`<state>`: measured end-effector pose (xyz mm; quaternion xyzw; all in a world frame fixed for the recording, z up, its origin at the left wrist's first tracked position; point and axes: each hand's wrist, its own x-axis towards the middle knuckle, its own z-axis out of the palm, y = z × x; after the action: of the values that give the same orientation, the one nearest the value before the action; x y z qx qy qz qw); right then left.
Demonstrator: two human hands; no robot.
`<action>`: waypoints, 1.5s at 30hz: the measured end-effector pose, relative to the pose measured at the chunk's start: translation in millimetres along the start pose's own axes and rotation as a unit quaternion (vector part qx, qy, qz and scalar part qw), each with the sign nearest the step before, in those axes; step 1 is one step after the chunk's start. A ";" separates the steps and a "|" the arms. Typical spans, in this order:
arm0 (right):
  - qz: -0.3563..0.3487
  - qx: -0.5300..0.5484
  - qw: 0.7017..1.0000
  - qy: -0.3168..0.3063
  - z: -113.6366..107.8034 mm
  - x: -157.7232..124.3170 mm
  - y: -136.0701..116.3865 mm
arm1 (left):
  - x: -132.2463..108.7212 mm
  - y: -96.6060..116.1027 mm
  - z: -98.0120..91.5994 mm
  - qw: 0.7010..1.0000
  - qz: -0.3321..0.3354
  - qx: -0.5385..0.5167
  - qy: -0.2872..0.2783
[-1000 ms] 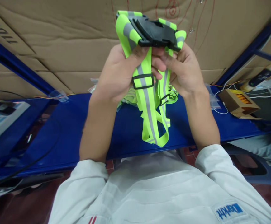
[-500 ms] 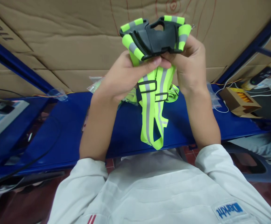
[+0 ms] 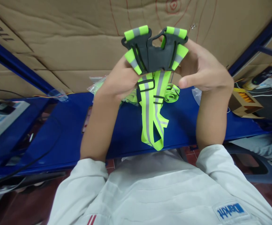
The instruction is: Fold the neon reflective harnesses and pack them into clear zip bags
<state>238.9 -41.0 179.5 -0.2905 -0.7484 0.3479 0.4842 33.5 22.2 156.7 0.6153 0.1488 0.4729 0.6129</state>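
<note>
A black buckle (image 3: 161, 56) with neon-yellow and grey reflective straps looped through its ends is held up in the middle of the view. From its left side my left hand (image 3: 122, 78) grips the reflective belt, its fingers mostly hidden behind the buckle. My right hand (image 3: 204, 68) is at the buckle's right side, thumb spread away from the belt and fingers reaching behind the buckle, partly hidden. Below hang long strap loops (image 3: 147, 118) with black rectangular sliders (image 3: 146, 85). A rolled-up strap (image 3: 172, 93) lies behind them on the blue table (image 3: 178, 125).
Cardboard (image 3: 79, 40) stands behind the table. Clear plastic bags (image 3: 96, 82) lie at the back, a phone (image 3: 86, 118) beside my left forearm. To the right are a small cardboard box (image 3: 246, 107) and white cables; a white tray (image 3: 7, 122) sits far left.
The buckle has dropped slightly and turned to face the camera more squarely. My right hand has shifted right, its thumb leaving the strap and spreading open. My left hand keeps its hold.
</note>
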 end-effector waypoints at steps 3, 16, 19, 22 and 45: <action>-0.019 -0.051 0.996 0.076 2.5 2.8 -0.8 | 1.9 -3.7 -0.2 1.000 0.002 -0.014 -0.015; -0.112 0.037 0.979 0.168 12.8 10.2 -0.6 | 1.1 -1.6 0.3 0.988 -0.032 -0.056 -0.139; -0.149 0.025 0.971 0.186 9.4 11.6 1.0 | 3.6 -6.4 -1.6 0.971 -0.089 -0.076 -0.208; -0.202 -0.002 0.955 0.216 4.9 13.2 3.9 | 2.6 -7.2 -0.8 0.961 -0.130 -0.072 -0.235; -0.146 -0.232 0.959 -0.068 -16.0 -9.9 -15.5 | -0.7 3.2 -1.0 0.986 -0.078 -0.066 -0.136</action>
<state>255.8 -53.9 191.4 -0.2583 -0.8738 0.1091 0.3974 31.1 21.6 159.0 0.6185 0.0803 0.3448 0.7015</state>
